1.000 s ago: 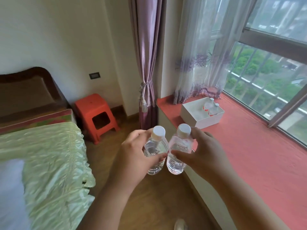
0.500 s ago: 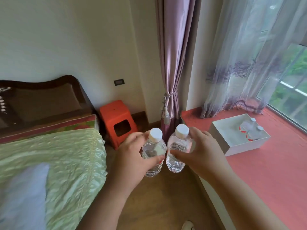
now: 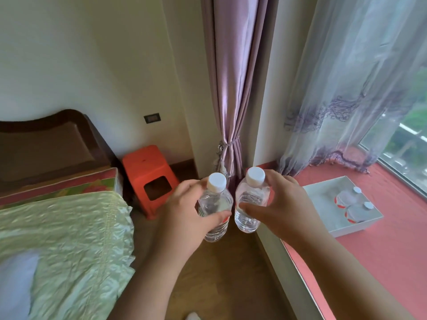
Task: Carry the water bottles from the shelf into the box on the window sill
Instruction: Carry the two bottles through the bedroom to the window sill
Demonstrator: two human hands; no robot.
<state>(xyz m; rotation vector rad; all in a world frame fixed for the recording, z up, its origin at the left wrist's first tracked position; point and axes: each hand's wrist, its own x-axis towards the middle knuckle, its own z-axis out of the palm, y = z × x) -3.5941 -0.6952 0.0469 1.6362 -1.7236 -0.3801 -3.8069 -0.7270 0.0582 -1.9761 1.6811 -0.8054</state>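
The left hand (image 3: 184, 213) is wrapped around one small water bottle (image 3: 215, 211) and the right hand (image 3: 280, 209) around another (image 3: 250, 202), both upright, left of the white box (image 3: 323, 199) on the red sill. Clear, thin-walled and seemingly full, they likely feel light but dent and slip if squeezed. A mid-body hold below the caps looks best.

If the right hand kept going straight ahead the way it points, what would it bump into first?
Probably the purple curtain in the corner, just beyond the right hand and its bottle; depth is unclear. The box lies off to its right.
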